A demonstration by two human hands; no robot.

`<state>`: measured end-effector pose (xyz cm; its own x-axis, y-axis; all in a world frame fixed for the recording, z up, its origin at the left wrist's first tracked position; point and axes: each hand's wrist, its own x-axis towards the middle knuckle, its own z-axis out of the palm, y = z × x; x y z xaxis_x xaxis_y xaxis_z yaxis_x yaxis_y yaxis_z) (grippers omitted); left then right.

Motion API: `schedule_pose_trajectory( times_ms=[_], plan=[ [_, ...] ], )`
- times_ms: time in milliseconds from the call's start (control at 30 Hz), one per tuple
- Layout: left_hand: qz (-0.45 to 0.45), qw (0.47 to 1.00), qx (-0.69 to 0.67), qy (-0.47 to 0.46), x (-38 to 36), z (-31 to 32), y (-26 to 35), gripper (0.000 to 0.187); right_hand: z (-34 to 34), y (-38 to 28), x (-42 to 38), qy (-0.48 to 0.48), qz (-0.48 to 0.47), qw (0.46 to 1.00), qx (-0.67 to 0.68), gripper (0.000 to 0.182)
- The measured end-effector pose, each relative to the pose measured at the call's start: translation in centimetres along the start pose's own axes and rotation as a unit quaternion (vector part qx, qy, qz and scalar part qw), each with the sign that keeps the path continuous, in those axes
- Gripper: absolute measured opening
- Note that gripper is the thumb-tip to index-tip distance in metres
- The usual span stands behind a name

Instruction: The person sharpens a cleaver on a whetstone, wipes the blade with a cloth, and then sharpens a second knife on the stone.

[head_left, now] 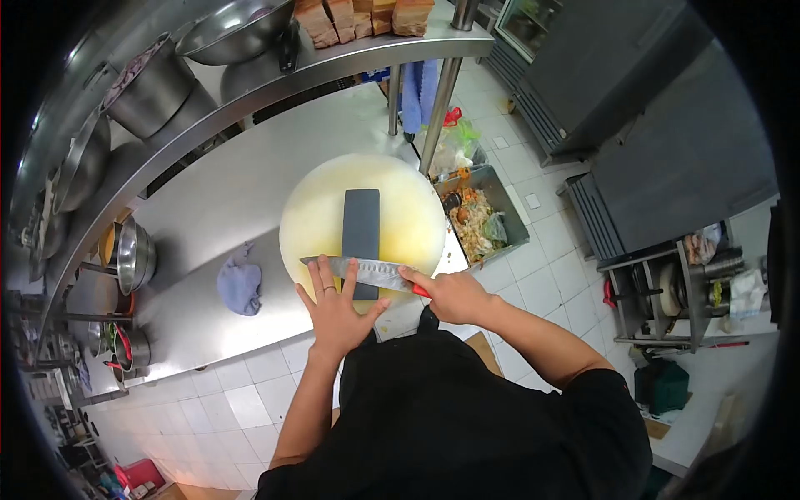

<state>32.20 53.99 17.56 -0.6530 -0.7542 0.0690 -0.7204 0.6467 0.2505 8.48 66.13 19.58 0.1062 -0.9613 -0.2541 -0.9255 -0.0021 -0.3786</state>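
A dark grey sharpening stone lies lengthwise on a round, yellowish-white cutting board. Across the stone's near end rests a kitchen knife, its dimpled blade pointing left. My right hand is closed around the knife's red handle, thumb toward the blade. My left hand is open, with spread fingers and the fingertips laid on the blade; a ring shows on one finger. Part of the stone under the blade is hidden.
A crumpled blue cloth lies on the steel counter left of the board. Overhead, a steel shelf carries metal bowls and blocks of meat. A bin of food scraps stands beyond the board's right side.
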Motion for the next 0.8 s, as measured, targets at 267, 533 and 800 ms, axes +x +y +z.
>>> schedule_pose_trajectory(
  times_ms=[267, 533, 800],
  plan=[
    [-0.079, 0.994, -0.029, -0.075, 11.2, -1.7, -1.7, 0.093, -5.9, 2.6, 9.2, 0.012, 0.071, 0.997, -0.033, 0.079],
    [0.024, 0.999, -0.018, -0.036, -0.2, -0.4, 3.7, 0.094, -1.9, 1.6, -2.8, -0.025, 0.051, 0.998, 0.002, 0.085],
    [0.073, 0.996, -0.038, -0.024, 11.0, 1.7, 3.6, 0.096, -2.7, 4.8, -0.1, 0.083, 0.134, 0.986, -0.060, 0.088]
  ],
)
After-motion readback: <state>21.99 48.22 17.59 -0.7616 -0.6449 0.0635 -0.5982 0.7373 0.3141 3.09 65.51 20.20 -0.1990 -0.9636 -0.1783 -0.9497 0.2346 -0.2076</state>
